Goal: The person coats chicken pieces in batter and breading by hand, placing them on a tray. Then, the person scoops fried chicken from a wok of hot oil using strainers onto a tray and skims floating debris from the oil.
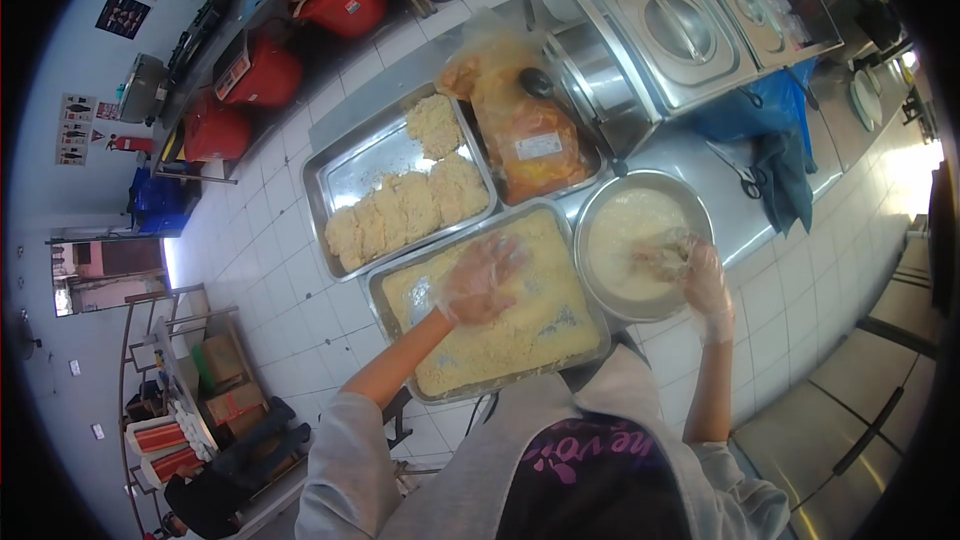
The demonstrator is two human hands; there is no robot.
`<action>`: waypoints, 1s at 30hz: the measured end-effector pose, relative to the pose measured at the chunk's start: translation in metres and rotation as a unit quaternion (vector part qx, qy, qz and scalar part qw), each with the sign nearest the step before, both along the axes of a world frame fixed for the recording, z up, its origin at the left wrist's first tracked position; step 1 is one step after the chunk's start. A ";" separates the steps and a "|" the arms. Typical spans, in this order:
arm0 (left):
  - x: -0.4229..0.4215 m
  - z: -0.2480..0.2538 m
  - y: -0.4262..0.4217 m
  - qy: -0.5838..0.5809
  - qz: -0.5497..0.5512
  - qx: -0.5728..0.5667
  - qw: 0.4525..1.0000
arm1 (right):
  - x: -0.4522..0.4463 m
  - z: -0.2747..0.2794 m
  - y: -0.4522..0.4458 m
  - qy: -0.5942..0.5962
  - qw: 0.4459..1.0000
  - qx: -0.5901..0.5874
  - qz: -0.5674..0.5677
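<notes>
My left hand [482,278], in a clear plastic glove, lies spread on the pale crumbs in the large metal tray [600,348]. Over the right side of the round steel bowl [697,202], my right hand [692,275], gloved too, has its fingers curled round a batter-covered piece [655,258]. Pale liquid batter [620,230] fills the bowl. Behind the crumb tray, a second metal tray [325,180] holds several crumb-coated pieces [395,212]. Beside it, a plastic bag of orange marinated meat [535,145] with a white label rests in a dark tray.
Lidded steel containers [675,35] stand at the back right, near scissors [748,175] and a blue-green cloth [785,175]. Red bins [345,2] line the back left. A person in dark clothes [215,485] is at the lower left, by a shelf rack.
</notes>
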State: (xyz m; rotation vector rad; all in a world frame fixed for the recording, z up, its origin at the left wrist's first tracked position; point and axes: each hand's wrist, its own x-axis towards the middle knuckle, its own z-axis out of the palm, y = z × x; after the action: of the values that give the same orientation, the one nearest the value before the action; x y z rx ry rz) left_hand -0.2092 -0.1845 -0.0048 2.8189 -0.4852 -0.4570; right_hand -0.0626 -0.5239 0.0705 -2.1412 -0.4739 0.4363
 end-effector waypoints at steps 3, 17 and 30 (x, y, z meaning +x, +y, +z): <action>-0.005 -0.021 0.010 0.003 0.086 -0.298 0.951 | -0.007 0.003 -0.003 0.058 0.995 0.071 -0.033; 0.013 -0.021 0.021 -0.017 0.021 -0.273 0.962 | 0.003 -0.038 -0.017 0.392 0.799 0.376 -0.257; -0.040 -0.047 -0.003 -0.129 0.192 -0.274 0.933 | 0.019 -0.035 -0.008 0.098 0.961 -0.226 0.122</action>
State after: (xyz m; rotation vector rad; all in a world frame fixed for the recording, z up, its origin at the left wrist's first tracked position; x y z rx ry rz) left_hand -0.2490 -0.1874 -0.0521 2.3420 -0.0718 0.1216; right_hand -0.0439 -0.5316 0.0359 -2.4482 -0.5670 0.9648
